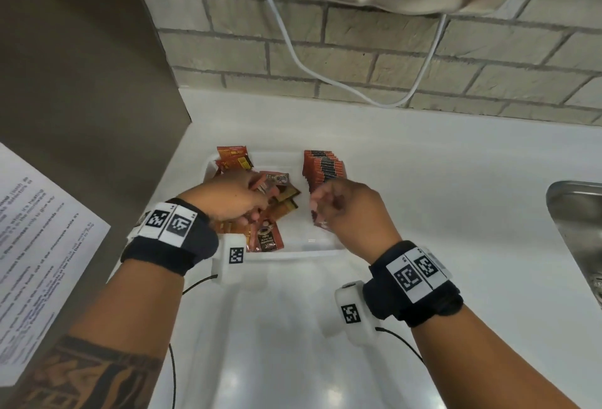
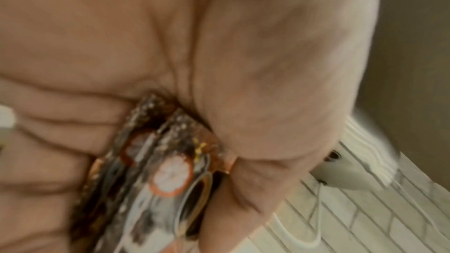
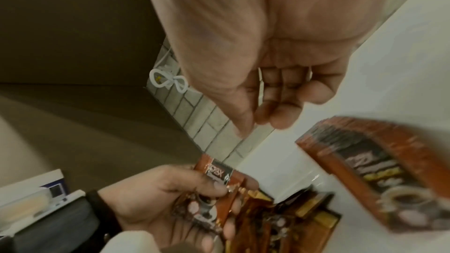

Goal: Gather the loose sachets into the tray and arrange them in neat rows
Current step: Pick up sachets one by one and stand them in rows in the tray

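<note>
White tray on counter, near centre. Left hand over loose sachets, gripping a few sachets. Right hand loosely curled, holding nothing, beside neat row at far right.

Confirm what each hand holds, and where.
Left hand grips a few sachets across their middle, thumb over the top. Right hand holds nothing, fingers loosely curled.
</note>
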A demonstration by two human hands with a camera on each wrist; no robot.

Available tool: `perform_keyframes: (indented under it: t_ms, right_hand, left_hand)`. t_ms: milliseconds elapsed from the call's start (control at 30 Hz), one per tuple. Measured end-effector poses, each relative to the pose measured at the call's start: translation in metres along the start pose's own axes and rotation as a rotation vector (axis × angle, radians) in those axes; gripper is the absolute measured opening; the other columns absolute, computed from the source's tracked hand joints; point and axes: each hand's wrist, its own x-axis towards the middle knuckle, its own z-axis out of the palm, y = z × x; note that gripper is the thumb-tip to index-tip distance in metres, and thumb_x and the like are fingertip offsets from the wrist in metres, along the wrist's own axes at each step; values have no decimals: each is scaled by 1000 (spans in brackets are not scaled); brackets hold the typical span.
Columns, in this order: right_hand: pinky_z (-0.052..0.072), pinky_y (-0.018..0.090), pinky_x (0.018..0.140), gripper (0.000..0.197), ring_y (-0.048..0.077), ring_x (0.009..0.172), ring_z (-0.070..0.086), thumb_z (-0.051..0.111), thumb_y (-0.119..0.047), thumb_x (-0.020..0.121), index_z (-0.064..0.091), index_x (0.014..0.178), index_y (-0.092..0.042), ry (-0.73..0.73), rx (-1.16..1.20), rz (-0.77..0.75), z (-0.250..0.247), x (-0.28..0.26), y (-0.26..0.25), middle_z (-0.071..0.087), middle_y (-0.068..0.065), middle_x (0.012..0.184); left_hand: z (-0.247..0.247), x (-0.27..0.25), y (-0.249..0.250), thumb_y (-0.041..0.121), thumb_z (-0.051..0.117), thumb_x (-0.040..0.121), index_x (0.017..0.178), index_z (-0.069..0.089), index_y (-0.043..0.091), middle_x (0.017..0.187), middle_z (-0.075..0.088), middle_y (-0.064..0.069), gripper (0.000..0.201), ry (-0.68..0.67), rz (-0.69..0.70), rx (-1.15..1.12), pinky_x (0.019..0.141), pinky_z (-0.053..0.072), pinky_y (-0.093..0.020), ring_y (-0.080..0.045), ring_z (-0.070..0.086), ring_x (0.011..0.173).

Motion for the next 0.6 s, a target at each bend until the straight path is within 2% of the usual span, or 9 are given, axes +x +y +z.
perform_keyframes:
  t_ms: [100, 133, 200, 233, 367, 433, 467, 533, 600]
  right_hand:
    - [40, 5, 62, 6, 2, 76, 57, 66, -23, 93, 67, 98, -21, -116, -115, 68, 24, 11, -19, 61, -17, 83]
    - [43, 9, 65, 9, 6, 79, 58, 64, -26, 94, 67, 101, -20, -155, -126, 119, 31, 16, -22, 62, -14, 86]
    - [55, 30, 79, 18, 19, 88, 63, 60, -24, 95, 68, 106, -12, -243, -118, 179, 45, 27, -37, 69, 1, 98]
    - [54, 35, 87, 21, 24, 93, 64, 58, -18, 95, 68, 110, -7, -294, -113, 205, 50, 30, -46, 69, 6, 102]
    - [39, 39, 100, 34, 33, 113, 58, 43, -4, 100, 56, 131, -6, -496, -532, 213, 68, 47, -70, 64, 10, 122]
    - [38, 40, 101, 34, 31, 117, 54, 43, -5, 101, 54, 134, -9, -597, -706, 198, 79, 57, -70, 60, 9, 127]
    - [42, 38, 97, 32, 28, 114, 53, 43, -7, 102, 54, 132, -13, -625, -661, 243, 84, 58, -71, 59, 7, 124]
    - [46, 30, 83, 26, 18, 95, 53, 47, -11, 102, 47, 124, -26, -581, -581, 255, 92, 59, -71, 57, 2, 107]
    - [42, 34, 90, 30, 25, 107, 52, 47, -13, 103, 49, 131, -21, -686, -713, 219, 96, 67, -74, 59, 7, 117]
  left_hand:
    - [-14, -6, -14, 14, 62, 94, 117, 66, 20, 90, 74, -13, 24, 109, 28, -113, 67, 60, -35, -22, 68, 77]
    - [-18, -8, -19, 13, 62, 93, 115, 67, 19, 87, 73, -12, 24, 141, 33, -137, 65, 58, -35, -21, 67, 75]
    - [-24, -11, -26, 13, 62, 91, 111, 68, 17, 81, 72, -10, 21, 183, 45, -177, 63, 54, -35, -23, 65, 71]
    - [-27, -13, -29, 14, 62, 90, 109, 68, 17, 79, 71, -10, 21, 193, 51, -190, 62, 54, -35, -23, 65, 70]
    - [-35, -16, -39, 11, 62, 91, 109, 66, 19, 76, 69, -4, 20, 178, 83, -193, 61, 54, -33, -16, 65, 68]
    - [-39, -15, -43, 10, 62, 92, 113, 65, 18, 73, 67, 0, 23, 165, 87, -183, 61, 55, -31, -13, 65, 66]
    - [-41, -13, -46, 10, 62, 92, 115, 65, 17, 74, 67, 0, 25, 155, 87, -180, 62, 55, -32, -13, 65, 66]
    - [-44, -10, -51, 11, 62, 91, 119, 64, 17, 80, 69, -3, 28, 131, 88, -180, 65, 56, -34, -15, 66, 69]
    - [-48, -5, -54, 11, 63, 91, 118, 63, 18, 81, 70, -5, 28, 107, 84, -182, 65, 56, -35, -17, 67, 70]
